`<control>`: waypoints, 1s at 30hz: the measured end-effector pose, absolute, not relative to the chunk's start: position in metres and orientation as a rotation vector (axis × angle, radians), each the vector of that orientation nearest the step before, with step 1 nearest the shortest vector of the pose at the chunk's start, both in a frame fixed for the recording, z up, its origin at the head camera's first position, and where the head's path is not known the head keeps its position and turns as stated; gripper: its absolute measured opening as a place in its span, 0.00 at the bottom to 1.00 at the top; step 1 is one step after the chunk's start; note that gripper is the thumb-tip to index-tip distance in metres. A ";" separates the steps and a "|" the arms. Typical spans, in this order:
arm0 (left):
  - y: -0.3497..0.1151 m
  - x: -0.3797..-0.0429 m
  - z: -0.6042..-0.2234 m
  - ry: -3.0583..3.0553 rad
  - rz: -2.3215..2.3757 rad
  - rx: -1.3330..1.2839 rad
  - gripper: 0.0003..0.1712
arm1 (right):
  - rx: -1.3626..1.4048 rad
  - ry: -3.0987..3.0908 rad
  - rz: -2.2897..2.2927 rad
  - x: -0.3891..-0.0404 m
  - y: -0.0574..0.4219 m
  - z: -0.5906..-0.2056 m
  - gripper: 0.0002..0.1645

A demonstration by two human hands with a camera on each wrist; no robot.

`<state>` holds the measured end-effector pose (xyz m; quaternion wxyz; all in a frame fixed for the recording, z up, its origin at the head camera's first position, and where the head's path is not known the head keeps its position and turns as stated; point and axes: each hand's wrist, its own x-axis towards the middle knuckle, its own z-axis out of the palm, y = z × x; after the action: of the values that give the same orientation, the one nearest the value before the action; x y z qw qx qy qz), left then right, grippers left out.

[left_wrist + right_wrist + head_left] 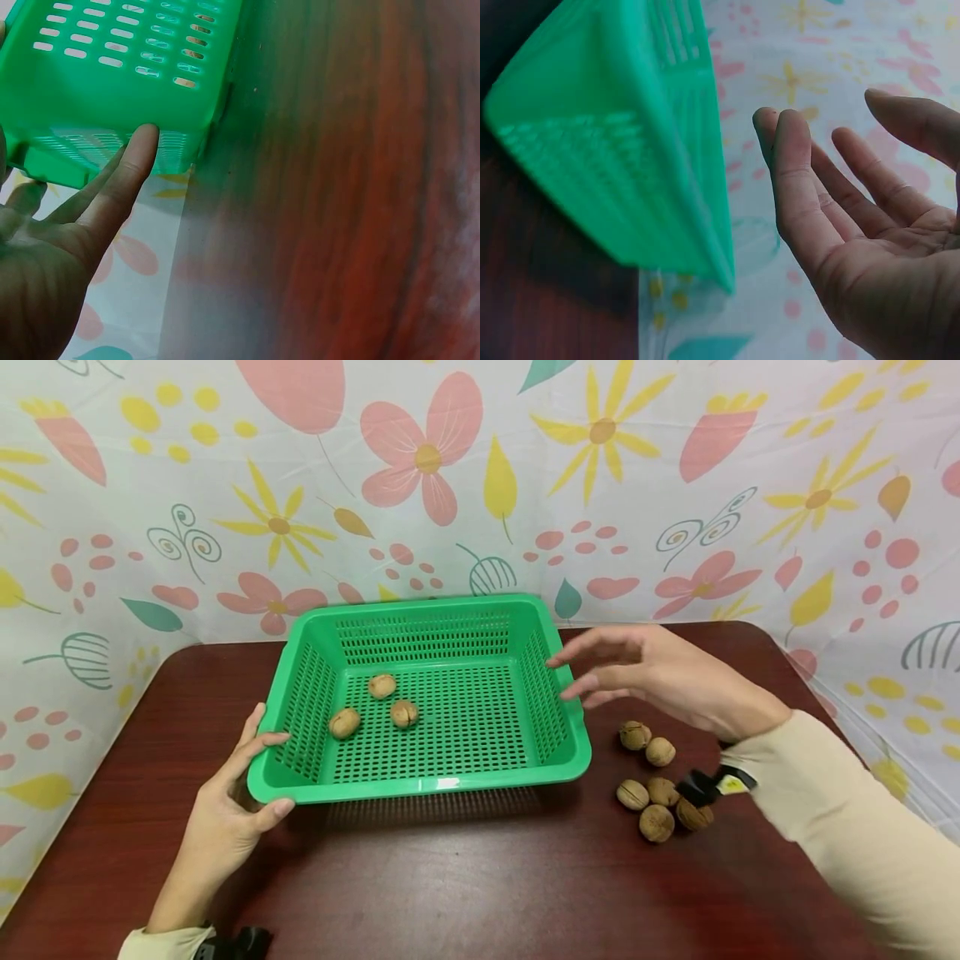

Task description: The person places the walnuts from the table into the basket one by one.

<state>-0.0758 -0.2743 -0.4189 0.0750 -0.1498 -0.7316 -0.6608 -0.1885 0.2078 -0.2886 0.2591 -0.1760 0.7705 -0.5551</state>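
A green plastic basket (442,787) with slotted walls stands on the table, three walnuts (404,713) lying toward its left side. My left hand (225,814) grips its near left corner. One finger reaches over the rim and the thumb lies at the front edge; in the left wrist view another finger (124,180) lies against the outer wall. Just off the right rim, my right hand (645,677) hovers with loosely bent fingers and holds nothing. The right wrist view shows that palm bare, with the basket (660,150) beside the fingertips.
Several walnuts (656,823) lie in a loose group on the table to the right of the basket, below the right forearm. Behind the dark red wooden table (450,877) hangs a white cloth (480,477) with flower prints. Each wrist carries a small black device (701,787).
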 end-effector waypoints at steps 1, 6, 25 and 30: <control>-0.274 -0.076 -0.419 -2.193 -1.984 -0.451 0.39 | -0.465 2.097 -1.516 -0.185 0.217 -0.291 0.23; -0.274 -0.076 -0.418 -2.173 -2.006 -0.461 0.39 | -0.460 2.152 -1.529 -0.174 0.254 -0.310 0.23; -0.276 -0.077 -0.422 -2.168 -2.031 -0.450 0.39 | -0.164 2.552 -1.088 -0.160 0.312 -0.367 0.27; -0.276 -0.077 -0.422 -2.163 -2.039 -0.446 0.39 | -0.145 2.531 -1.112 -0.159 0.317 -0.380 0.27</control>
<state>-0.0772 -0.2760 -0.4224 0.0680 -0.1479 -0.7180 -0.6767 -0.1587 0.3166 -0.3805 0.1857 -0.0516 0.8983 -0.3948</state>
